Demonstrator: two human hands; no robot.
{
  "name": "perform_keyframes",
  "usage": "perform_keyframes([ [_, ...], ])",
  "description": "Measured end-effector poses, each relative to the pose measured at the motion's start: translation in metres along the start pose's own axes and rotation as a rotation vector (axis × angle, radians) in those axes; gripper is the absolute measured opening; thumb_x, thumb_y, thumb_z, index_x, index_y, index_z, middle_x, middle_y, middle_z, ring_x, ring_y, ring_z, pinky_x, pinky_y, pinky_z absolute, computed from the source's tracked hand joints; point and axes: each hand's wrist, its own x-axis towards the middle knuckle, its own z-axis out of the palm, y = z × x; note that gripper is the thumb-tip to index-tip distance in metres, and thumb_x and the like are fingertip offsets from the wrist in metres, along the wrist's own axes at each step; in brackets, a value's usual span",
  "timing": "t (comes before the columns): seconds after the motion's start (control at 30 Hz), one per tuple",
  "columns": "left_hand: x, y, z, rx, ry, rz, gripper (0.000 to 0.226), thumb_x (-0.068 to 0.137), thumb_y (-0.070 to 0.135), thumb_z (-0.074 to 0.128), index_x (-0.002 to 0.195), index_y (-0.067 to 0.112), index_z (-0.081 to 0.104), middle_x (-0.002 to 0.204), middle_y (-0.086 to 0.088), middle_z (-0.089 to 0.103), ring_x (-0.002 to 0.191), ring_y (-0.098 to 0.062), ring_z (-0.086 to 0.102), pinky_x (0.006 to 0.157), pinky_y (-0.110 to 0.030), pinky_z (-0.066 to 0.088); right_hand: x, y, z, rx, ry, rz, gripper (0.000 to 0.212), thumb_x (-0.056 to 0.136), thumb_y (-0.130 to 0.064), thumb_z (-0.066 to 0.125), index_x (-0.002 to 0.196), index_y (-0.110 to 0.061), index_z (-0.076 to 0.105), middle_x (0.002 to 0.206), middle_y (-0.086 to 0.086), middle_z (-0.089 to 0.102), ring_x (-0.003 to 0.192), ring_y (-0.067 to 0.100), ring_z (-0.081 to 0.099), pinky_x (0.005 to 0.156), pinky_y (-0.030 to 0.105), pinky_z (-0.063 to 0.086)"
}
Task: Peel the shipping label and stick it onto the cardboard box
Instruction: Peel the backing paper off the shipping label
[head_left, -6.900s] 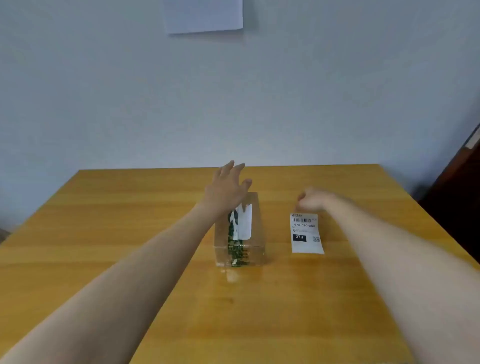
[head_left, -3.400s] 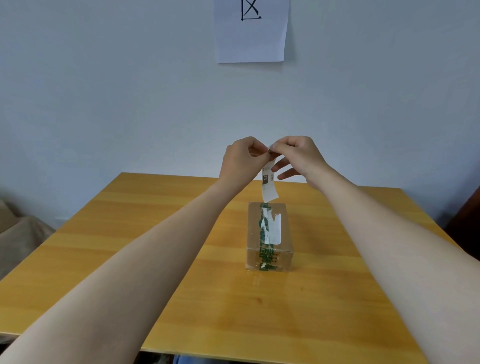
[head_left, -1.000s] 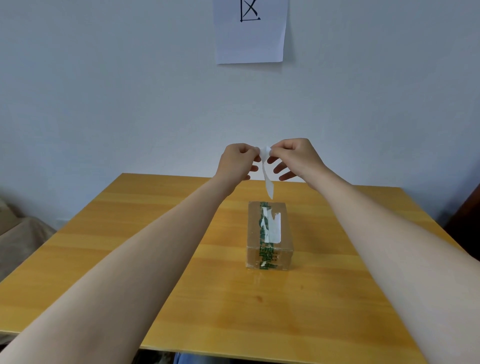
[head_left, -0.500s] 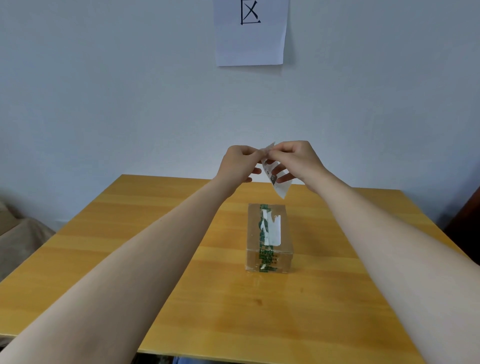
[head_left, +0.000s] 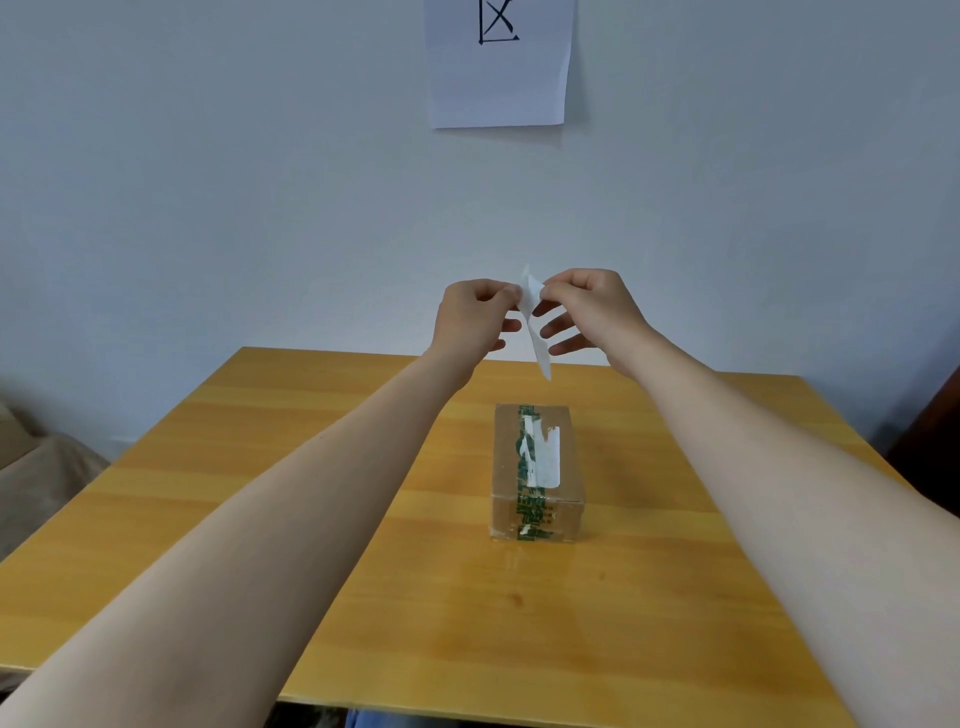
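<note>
Wood table w/ pale wall behind, white sheet w/ black mark taped up top, beige cloth at left.

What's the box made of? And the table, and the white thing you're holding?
Cardboard box: looks like brown cardboard, with green-printed tape over it. Table: likely wood or wood-look, shiny, with grain streaks. Shipping label: probably thin white paper; it bends.
</note>
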Motion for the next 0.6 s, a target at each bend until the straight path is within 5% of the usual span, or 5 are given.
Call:
perform_keyframes([
  [0.6,0.0016,-0.0024,0.001,-0.052,0.047,-0.031,0.016,0.105,0.024,0.058,0.099,0.021,0.072,0.099,0.005,0.075,0.089,-0.018,0.076,0.085,-0.04,0.063,0.0002,0.0062,-0.0054,0.038,0.073,0.018,0.013,0.099,-0.017,0.061,0.101,-0.014,0.073,0.091,0.005,0.077,0.071,0.023,0.073,0.071,0.047,0.067],
])
